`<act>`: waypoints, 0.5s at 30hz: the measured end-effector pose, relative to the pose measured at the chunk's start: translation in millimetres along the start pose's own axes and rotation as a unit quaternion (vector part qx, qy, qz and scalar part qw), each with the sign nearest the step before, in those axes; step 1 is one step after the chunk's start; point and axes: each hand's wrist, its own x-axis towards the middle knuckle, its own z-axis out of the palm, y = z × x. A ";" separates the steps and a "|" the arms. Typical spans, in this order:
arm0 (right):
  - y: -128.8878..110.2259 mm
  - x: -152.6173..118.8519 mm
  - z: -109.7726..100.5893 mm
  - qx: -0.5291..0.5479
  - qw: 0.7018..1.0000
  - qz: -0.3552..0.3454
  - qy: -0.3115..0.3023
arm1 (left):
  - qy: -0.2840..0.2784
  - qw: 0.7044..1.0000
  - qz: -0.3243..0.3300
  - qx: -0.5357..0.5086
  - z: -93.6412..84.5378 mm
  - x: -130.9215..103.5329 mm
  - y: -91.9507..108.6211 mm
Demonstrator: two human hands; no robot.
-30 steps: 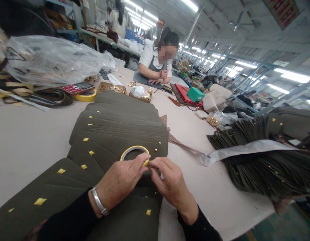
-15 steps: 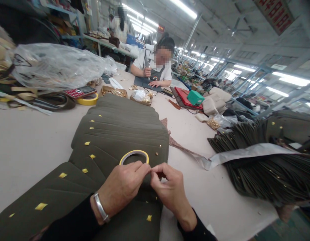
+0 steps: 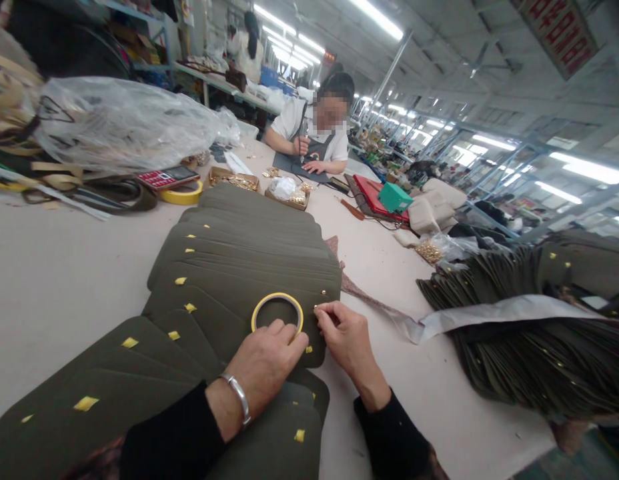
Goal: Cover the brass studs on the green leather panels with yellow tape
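Observation:
My left hand (image 3: 269,360), closed round the lower edge of a roll of yellow tape (image 3: 257,313), rests over a fanned stack of dark olive fabric panels (image 3: 239,247). My right hand (image 3: 345,333) is at the stack's right edge, thumb and forefinger pinched on a small gold stud (image 3: 315,308). A second gold stud (image 3: 323,292) sits just above it. Small yellow tape pieces (image 3: 130,343) dot the panels, and one tape piece (image 3: 309,349) shows beside my left fingertips. The palm side of my left hand is hidden.
Boxes of gold hardware (image 3: 234,179) stand behind the panels. Another dense stack of dark panels (image 3: 499,353) lies right, crossed by a pale strip (image 3: 509,308). A clear plastic bag (image 3: 129,127) is at left. Across the table, a co-worker (image 3: 309,143) holds a tool.
My hands have moved apart from their meeting point by the tape roll. The right has gone up to the gold stud; the left stays on the roll, which has shifted slightly right and up.

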 end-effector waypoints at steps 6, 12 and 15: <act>1.4 5.2 10.0 -0.158 0.983 -0.097 0.010 | -0.024 0.999 -0.001 -0.020 -0.9 -1.9 1.0; 5.5 5.6 10.7 -0.161 0.985 -0.066 0.009 | -0.024 0.999 -0.007 -0.029 -1.4 -2.8 1.1; 9.7 2.6 0.6 -0.126 0.990 -0.045 0.032 | -0.023 0.999 -0.009 -0.030 -2.2 -2.7 1.2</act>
